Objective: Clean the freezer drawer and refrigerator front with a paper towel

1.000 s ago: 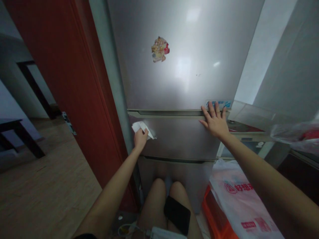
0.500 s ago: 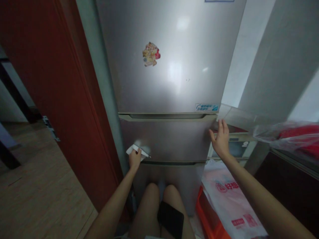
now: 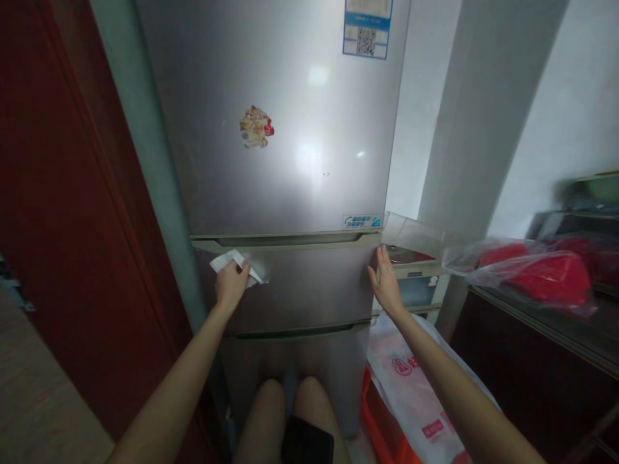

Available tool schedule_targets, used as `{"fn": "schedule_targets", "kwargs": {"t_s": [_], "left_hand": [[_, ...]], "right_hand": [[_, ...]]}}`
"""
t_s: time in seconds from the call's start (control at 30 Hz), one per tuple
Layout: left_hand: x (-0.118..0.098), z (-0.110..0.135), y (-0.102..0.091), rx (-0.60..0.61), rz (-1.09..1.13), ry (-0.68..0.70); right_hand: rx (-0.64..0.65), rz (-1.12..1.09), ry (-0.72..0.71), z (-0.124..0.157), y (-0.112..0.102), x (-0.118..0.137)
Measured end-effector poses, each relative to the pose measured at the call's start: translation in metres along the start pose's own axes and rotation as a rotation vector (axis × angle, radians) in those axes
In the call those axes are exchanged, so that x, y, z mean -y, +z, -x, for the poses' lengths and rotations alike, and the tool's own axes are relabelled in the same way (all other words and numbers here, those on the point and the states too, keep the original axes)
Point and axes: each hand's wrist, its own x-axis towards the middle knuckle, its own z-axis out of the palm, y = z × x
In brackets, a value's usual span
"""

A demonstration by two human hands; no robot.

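A tall silver fridge (image 3: 290, 161) fills the middle of the view. My left hand (image 3: 231, 285) is closed on a crumpled white tissue (image 3: 227, 261) and presses it against the left part of the fridge's middle drawer front (image 3: 309, 287). My right hand (image 3: 387, 283) lies flat with fingers stretched out on the right edge of that same drawer. A colourful sticker (image 3: 255, 127) sits on the upper door, and a blue-and-white label (image 3: 366, 29) is near its top right.
A dark red door (image 3: 72, 225) stands at the left. A white printed plastic bag (image 3: 416, 393) over something orange lies at the right of my knees. A dark phone (image 3: 307, 444) rests on my lap. Red items in clear plastic (image 3: 527, 270) sit on a dark counter at the right.
My left hand has wiped down and back up along the drawer's left side with the tissue. My right hand slid from the handle groove down to the drawer's right edge. The view tilted up and right.
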Motion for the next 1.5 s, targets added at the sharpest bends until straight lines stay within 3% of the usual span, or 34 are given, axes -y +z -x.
{"fn": "schedule_targets", "kwargs": {"t_s": [0.23, 0.4, 0.53, 0.77, 0.9, 1.0, 1.17, 1.27, 1.37, 1.5], "left_hand": [[0.042, 0.074, 0.055, 0.148, -0.095, -0.072], [0.065, 0.113, 0.087, 0.188, -0.034, -0.227], [0.049, 0.105, 0.087, 0.155, 0.133, -0.215], [-0.028, 0.027, 0.040, 0.025, 0.374, -0.083], [-0.043, 0.005, 0.025, 0.026, 0.389, -0.034], [-0.026, 0.021, 0.035, 0.070, 0.354, -0.056], [0.024, 0.091, 0.080, 0.188, 0.290, -0.198], [0.042, 0.127, 0.104, 0.263, 0.274, -0.289], [0.041, 0.139, 0.113, 0.306, 0.283, -0.319], [0.011, 0.112, 0.099, 0.256, 0.323, -0.225]], "right_hand": [[0.015, -0.001, 0.010, -0.010, 0.008, 0.002], [0.056, 0.043, 0.024, -0.010, 0.008, 0.000], [0.083, 0.093, -0.010, -0.010, 0.004, -0.003], [0.115, 0.132, 0.003, -0.009, 0.001, -0.001], [0.124, 0.176, 0.002, -0.008, 0.001, -0.001], [0.129, 0.195, -0.017, -0.008, 0.001, -0.003], [0.133, 0.216, -0.031, -0.008, 0.000, -0.005], [0.137, 0.228, -0.051, -0.008, 0.000, -0.007], [0.138, 0.232, -0.072, -0.008, 0.000, -0.009], [0.123, 0.228, -0.078, -0.008, 0.002, -0.009]]}}
